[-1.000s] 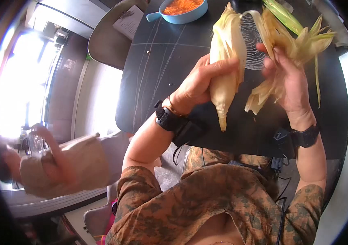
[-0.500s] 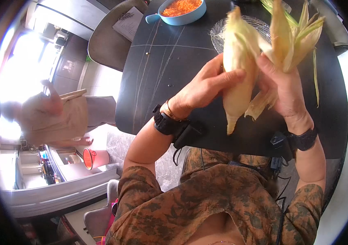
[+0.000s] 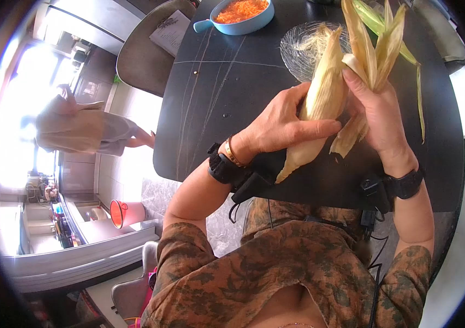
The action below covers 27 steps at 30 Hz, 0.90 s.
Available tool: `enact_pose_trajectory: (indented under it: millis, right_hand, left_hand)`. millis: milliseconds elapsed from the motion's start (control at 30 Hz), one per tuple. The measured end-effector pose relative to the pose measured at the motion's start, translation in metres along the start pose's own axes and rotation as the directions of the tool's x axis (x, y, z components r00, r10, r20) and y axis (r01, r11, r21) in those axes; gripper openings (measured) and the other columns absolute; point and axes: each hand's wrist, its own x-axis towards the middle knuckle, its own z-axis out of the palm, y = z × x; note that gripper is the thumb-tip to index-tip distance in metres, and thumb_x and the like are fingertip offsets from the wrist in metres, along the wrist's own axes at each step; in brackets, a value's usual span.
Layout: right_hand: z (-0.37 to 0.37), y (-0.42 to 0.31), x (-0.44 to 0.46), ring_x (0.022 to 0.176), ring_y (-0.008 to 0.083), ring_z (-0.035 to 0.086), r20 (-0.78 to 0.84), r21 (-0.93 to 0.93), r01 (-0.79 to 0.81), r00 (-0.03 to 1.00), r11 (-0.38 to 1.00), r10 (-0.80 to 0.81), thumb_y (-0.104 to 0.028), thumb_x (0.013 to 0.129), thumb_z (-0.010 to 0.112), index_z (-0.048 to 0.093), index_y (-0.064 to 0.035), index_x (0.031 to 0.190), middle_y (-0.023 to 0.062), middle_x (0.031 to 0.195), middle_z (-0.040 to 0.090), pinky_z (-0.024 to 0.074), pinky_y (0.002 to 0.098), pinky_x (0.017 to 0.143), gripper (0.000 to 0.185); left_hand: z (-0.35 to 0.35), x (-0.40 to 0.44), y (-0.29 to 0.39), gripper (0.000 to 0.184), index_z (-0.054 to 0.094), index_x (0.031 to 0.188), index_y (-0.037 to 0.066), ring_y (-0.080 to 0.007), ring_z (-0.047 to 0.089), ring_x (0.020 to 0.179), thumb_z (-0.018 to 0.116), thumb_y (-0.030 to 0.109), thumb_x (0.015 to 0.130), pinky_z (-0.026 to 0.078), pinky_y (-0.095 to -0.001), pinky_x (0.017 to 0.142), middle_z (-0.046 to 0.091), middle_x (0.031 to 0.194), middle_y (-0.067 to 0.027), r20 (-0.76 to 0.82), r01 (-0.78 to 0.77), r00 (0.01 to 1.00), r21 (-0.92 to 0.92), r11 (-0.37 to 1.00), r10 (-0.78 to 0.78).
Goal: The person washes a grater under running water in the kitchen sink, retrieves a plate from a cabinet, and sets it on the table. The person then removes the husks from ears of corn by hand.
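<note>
An ear of corn (image 3: 320,104) in pale yellow husk is held above the dark table, tilted with its narrow tip toward me. My left hand (image 3: 284,123) is closed around it, thumb lying across the husk. Beside it, my right hand (image 3: 377,112) is closed on a bunch of peeled corn husks (image 3: 377,49), whose leaves fan out upward. A loose husk piece (image 3: 350,136) hangs below, between my two hands. Behind the ear, a clear ridged glass plate (image 3: 295,52) holds a heap of pale corn silk (image 3: 320,44).
A blue handled bowl (image 3: 254,24) with shredded orange food stands at the table's far side. Green husk leaves (image 3: 371,19) and a thin strip (image 3: 421,104) lie at the right. A chair (image 3: 139,52) holds a paper. Another person (image 3: 79,128) stands at left, near a bucket (image 3: 128,213).
The ear has tilted, its lower tip swinging left, and the husk bunch has shifted slightly left. More of the plate shows. The other person has moved farther away.
</note>
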Motion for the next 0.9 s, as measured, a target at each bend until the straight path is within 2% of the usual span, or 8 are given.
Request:
enact_pose_trajectory:
  millis: [100,167,267,367,567,667,767,900]
  right_hand:
    - [0.004,-0.003,0.000,0.049,0.0035,0.041,-0.080,0.021,0.014,0.997,1.000,-0.012,-0.024,0.083,0.069,0.062,-0.0046,0.094,-0.0055,0.063,0.050,0.0371,0.0203,0.047,0.023]
    - [0.000,-0.002,0.001,0.049,0.0037,0.042,-0.044,-0.002,0.012,0.999,1.000,-0.012,-0.024,0.083,0.070,0.062,-0.0046,0.094,-0.0057,0.062,0.049,0.0368,0.0203,0.047,0.024]
    - [-0.008,0.000,0.004,0.049,0.0038,0.041,0.017,0.025,-0.030,0.999,0.999,0.030,-0.024,0.083,0.069,0.062,-0.0049,0.094,-0.0061,0.061,0.047,0.0364,0.0203,0.047,0.023]
    - [-0.007,-0.001,0.004,0.049,0.0037,0.041,0.026,0.009,-0.060,0.998,0.998,0.059,-0.025,0.083,0.069,0.062,-0.0055,0.093,-0.0065,0.059,0.045,0.0360,0.0204,0.047,0.023]
    - [-0.012,0.003,0.008,0.050,0.0038,0.040,0.053,0.024,-0.099,0.994,0.995,0.098,-0.025,0.084,0.068,0.061,-0.0060,0.092,-0.0065,0.060,0.045,0.0364,0.0206,0.048,0.021]
    - [-0.014,0.006,0.010,0.051,0.0041,0.040,0.075,0.023,-0.095,0.993,0.995,0.093,-0.025,0.085,0.067,0.061,-0.0062,0.091,-0.0062,0.061,0.046,0.0366,0.0207,0.048,0.020]
    - [-0.014,0.006,0.009,0.051,0.0044,0.041,0.050,0.050,-0.092,0.995,0.994,0.090,-0.025,0.086,0.066,0.061,-0.0065,0.091,-0.0057,0.062,0.047,0.0368,0.0210,0.049,0.020]
    - [-0.010,0.002,0.009,0.052,0.0047,0.042,0.012,0.031,-0.128,0.992,0.991,0.127,-0.025,0.085,0.066,0.061,-0.0069,0.089,-0.0051,0.063,0.048,0.0372,0.0213,0.049,0.020]
  left_hand:
    - [-0.002,0.001,-0.001,0.052,0.056,0.104,-0.003,-0.0112,0.058,0.078,0.076,0.033,0.072,0.048,-0.0255,0.069,0.061,0.087,-0.0062,0.006,0.012,1.000,0.042,0.999,-0.012]
    - [0.001,0.001,0.001,0.051,0.058,0.096,-0.004,-0.0151,0.059,0.073,0.075,0.036,0.069,0.048,-0.0290,0.065,0.061,0.082,-0.0095,-0.036,0.021,0.999,0.045,0.999,-0.020]
    - [0.000,0.001,-0.003,0.052,0.059,0.094,-0.004,-0.0160,0.058,0.072,0.076,0.037,0.068,0.048,-0.0298,0.064,0.061,0.081,-0.0107,-0.071,0.009,0.998,0.118,0.993,0.000]
    - [-0.003,0.001,-0.002,0.053,0.057,0.105,-0.003,-0.0100,0.057,0.077,0.077,0.033,0.072,0.047,-0.0248,0.067,0.061,0.088,-0.0059,-0.022,0.016,1.000,0.158,0.987,-0.013]
    - [-0.005,0.005,-0.015,0.056,0.056,0.105,-0.003,-0.0114,0.056,0.077,0.078,0.036,0.071,0.047,-0.0260,0.065,0.057,0.088,-0.0069,-0.010,-0.117,0.992,0.356,0.927,0.129]
    - [-0.005,0.004,-0.012,0.057,0.057,0.104,-0.003,-0.0114,0.056,0.076,0.078,0.037,0.070,0.046,-0.0257,0.065,0.058,0.087,-0.0065,-0.027,-0.086,0.994,0.345,0.935,0.101]
    - [-0.002,0.001,0.001,0.058,0.056,0.105,-0.002,-0.0115,0.055,0.075,0.078,0.038,0.070,0.045,-0.0259,0.065,0.058,0.086,-0.0061,-0.024,0.105,0.994,0.049,0.993,-0.104]
    - [-0.003,0.002,0.005,0.060,0.055,0.103,-0.004,-0.0157,0.057,0.080,0.075,0.042,0.070,0.047,-0.0293,0.070,0.059,0.088,-0.0112,-0.036,0.061,0.998,0.205,0.977,-0.055]
